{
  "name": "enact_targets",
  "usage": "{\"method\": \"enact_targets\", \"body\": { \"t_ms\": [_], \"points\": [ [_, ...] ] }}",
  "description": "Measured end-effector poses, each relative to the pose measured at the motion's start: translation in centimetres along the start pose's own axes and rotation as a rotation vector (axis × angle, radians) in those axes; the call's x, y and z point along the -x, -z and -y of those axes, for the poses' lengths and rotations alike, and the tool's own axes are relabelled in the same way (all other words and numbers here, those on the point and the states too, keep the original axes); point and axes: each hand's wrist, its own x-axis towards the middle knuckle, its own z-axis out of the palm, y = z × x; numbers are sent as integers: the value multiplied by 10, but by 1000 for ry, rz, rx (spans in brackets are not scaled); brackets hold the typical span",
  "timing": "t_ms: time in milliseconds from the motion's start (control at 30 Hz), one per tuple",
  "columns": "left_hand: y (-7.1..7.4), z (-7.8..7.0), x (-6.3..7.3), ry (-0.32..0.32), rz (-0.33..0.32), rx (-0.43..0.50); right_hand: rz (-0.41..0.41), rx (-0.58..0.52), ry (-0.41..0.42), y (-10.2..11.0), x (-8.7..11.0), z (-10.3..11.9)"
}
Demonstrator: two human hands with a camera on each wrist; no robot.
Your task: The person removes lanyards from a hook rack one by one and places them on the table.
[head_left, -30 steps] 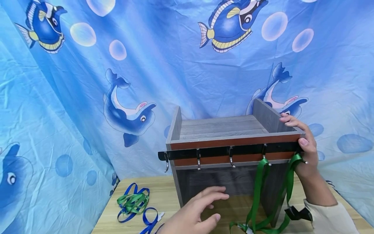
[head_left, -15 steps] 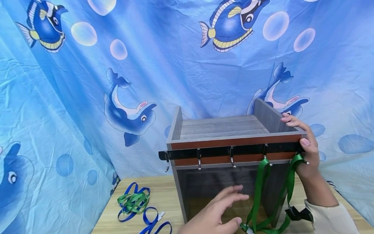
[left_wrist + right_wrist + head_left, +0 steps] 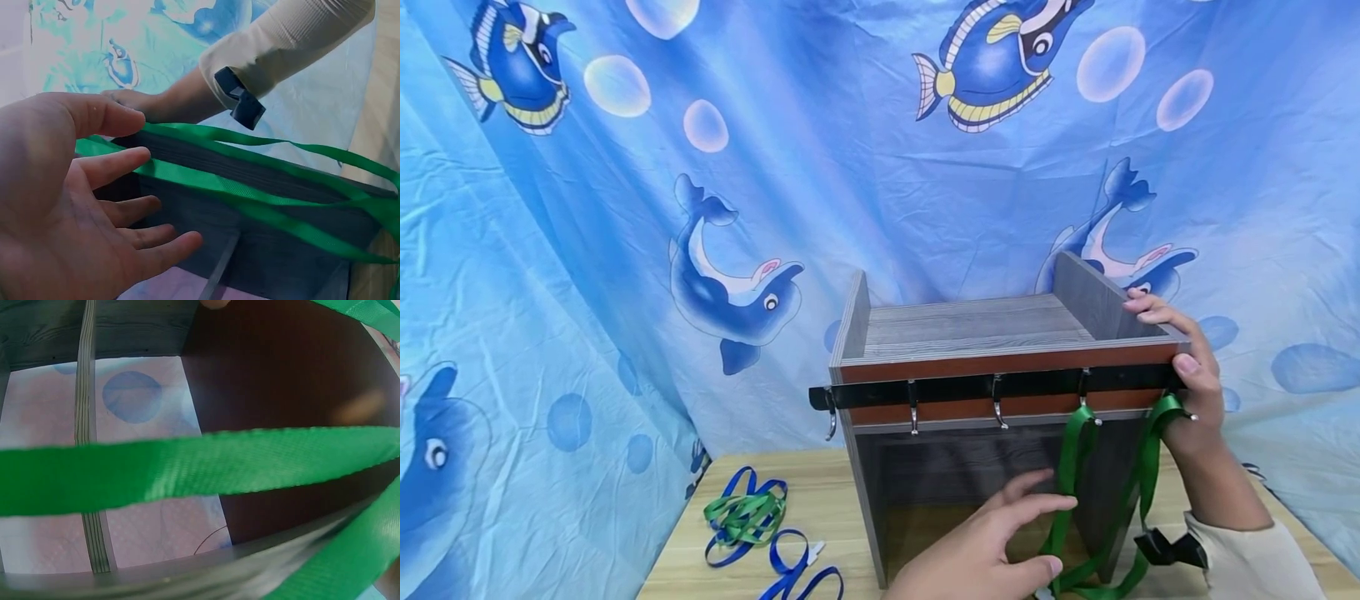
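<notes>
Green ribbon [image 3: 1070,457] hangs in loops from the last two hooks at the right of a black rail [image 3: 955,389], at about five o'clock from the middle of the grey shelf unit [image 3: 973,323], with its lower end trailing down to the wooden table [image 3: 685,567]. The rail carries five silvery hooks [image 3: 913,412], runs across a reddish-brown board [image 3: 925,367] and pokes out past the shelf at nine o'clock.

Over at six to seven o'clock, the left hand [image 3: 981,554] has its fingers spread and loose, grasping nothing, the tips right by the near strand of ribbon; I can't quite make out from here whether they touch it. At three o'clock the right hand [image 3: 1191,392] grips the shelf's upper front corner, thumb in front and fingers over the side panel. Its pale sleeve [image 3: 1258,554] has a black strap [image 3: 1172,550] at the cuff.

Farther out, toward eight o'clock, a tangle of blue and green ribbon [image 3: 747,515] lies on the table, beside a loose blue ribbon [image 3: 786,575] with a white clip [image 3: 815,552]. A blue curtain [image 3: 880,167] rises behind at twelve, printed with fish, dolphins and bubbles.
</notes>
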Motion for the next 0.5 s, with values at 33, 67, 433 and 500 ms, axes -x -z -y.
{"method": "enact_targets", "body": {
  "t_ms": [33, 67, 433, 500],
  "points": [
    [-1, -1, -2, -2, 6, 5, -1, 2, 1, 0, 0, 0],
    [-2, -2, -5, -6, 11, 2, -2, 5, 1, 0, 0, 1],
    [-5, -19, -9, -40, -62, -74, 3, -11, -4, -1, 0, 0],
    [-5, -21, -7, -52, -74, -55, 3, -11, 1, -1, -1, -1]
  ]
}}
